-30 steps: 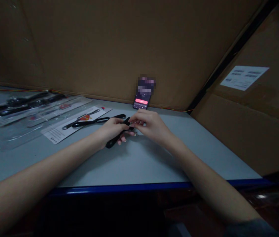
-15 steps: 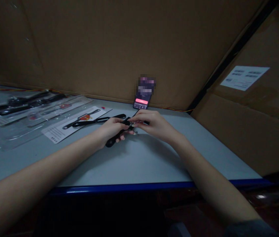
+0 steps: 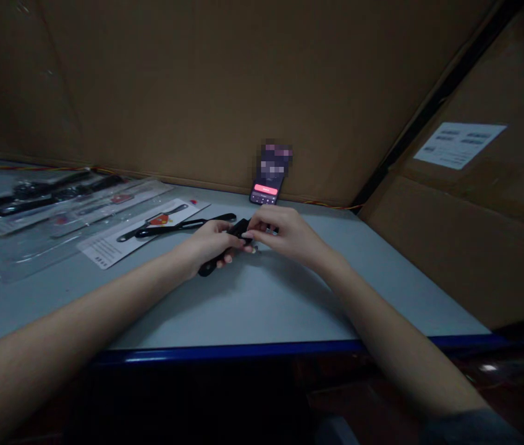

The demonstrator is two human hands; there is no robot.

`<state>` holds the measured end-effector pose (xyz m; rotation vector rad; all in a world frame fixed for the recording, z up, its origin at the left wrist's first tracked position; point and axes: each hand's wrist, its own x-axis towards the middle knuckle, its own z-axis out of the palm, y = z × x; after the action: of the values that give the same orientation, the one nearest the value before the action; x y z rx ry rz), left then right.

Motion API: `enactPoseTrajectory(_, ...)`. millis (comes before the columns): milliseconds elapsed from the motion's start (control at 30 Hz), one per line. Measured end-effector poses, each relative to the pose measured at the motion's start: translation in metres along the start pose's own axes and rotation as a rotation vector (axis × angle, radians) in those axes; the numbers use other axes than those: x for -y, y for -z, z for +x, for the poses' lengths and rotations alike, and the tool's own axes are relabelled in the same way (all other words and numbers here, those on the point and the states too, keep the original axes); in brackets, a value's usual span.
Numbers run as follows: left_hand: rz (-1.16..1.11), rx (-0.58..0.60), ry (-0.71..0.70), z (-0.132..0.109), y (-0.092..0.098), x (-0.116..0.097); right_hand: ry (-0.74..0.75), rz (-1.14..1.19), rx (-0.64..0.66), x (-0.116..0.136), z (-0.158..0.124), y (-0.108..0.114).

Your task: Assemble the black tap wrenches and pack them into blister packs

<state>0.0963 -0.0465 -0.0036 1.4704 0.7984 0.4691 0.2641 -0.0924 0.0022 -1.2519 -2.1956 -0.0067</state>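
My left hand is wrapped round a black handle, whose rounded end points down toward me, just above the table. My right hand is closed in a pinch at the handle's far end, its thumb and fingertips against the black part. What sits between those fingertips is too small and dark to make out. Beyond my left hand, a slim black slotted piece lies across a printed packaging card that shows a handled tool and a red shape.
Several clear plastic packs with black-handled tools lie at the left, near a clear plastic tray. A lit phone leans against the cardboard wall behind. More cardboard stands at the right. The table's front has a blue edge.
My right fingertips have shifted slightly at the handle's far end, and the small shiny bit seen between my hands is now mostly covered. My left hand keeps its hold.
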Motion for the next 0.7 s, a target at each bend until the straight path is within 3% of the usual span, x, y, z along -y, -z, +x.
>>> enactPoseTrajectory(167,0.055,0.018,-0.024,0.002,0.001,0.003,-0.031,0.024,-0.058,0.004,0.001,-0.008)
enactPoseTrajectory(467,0.019,0.035,-0.048,0.007,0.006,0.006,-0.211,0.332,-0.052,0.001,0.002,-0.009)
enactPoseTrajectory(700,0.015,0.041,-0.06,0.006,0.006,0.005,-0.146,0.175,-0.133,-0.003,0.002,-0.008)
